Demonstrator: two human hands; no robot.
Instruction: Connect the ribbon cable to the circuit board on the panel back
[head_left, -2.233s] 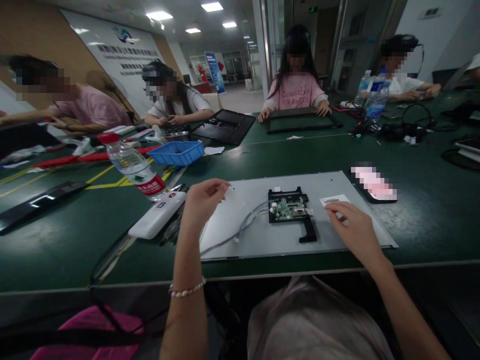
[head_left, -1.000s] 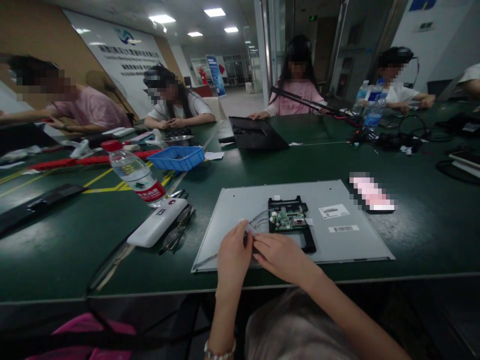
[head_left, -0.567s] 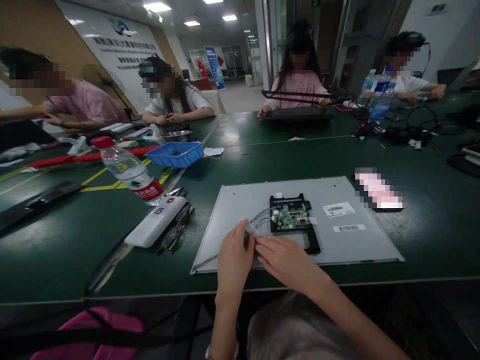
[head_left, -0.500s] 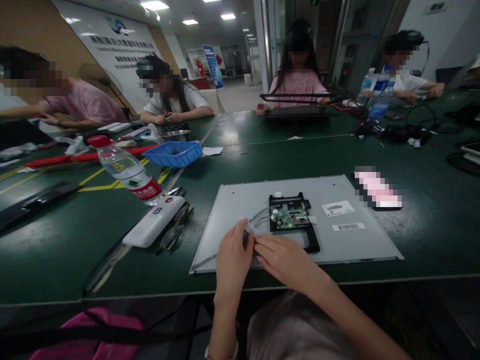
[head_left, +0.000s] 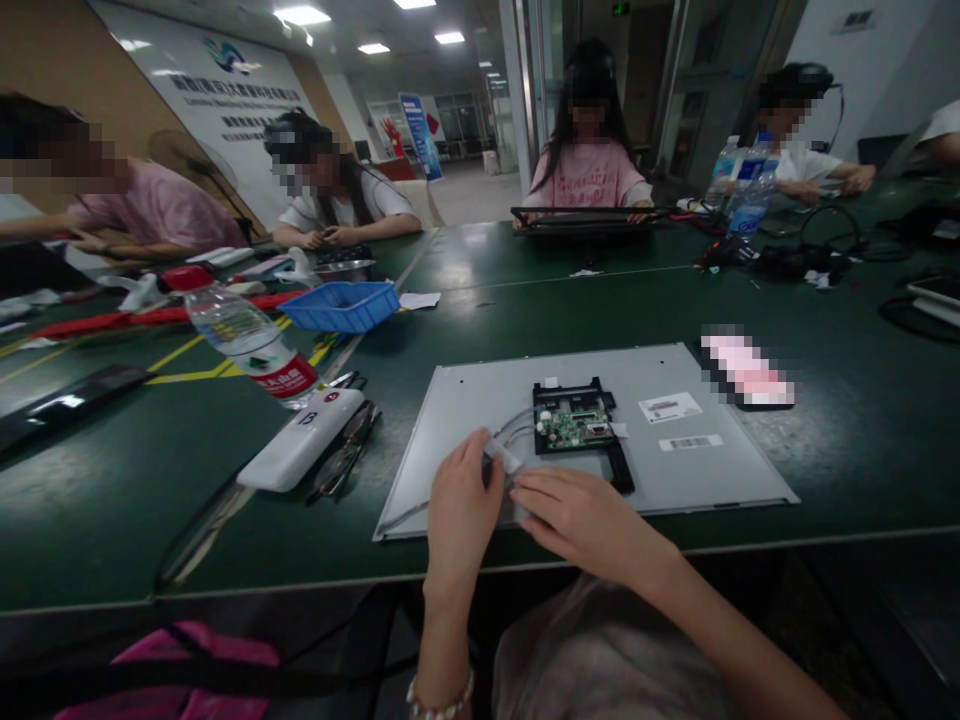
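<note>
White strip (head_left: 504,457), flat, slanted, just below frame centre, pinched by left hand (head_left: 461,510); right hand (head_left: 592,520) at its lower end, can't tell if gripping. Hands partly hide wires (head_left: 409,514). Beyond: green board (head_left: 571,428), details too small.

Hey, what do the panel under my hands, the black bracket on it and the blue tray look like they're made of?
Panel: probably metal, matte silver-grey, judging by its flat sheet face and thin edges.
Bracket: likely plastic, dull black, with moulded-looking cut-outs and tabs; painted metal isn't ruled out.
Tray: apparently plastic, faintly shiny, its thin walls one even blue.
</note>
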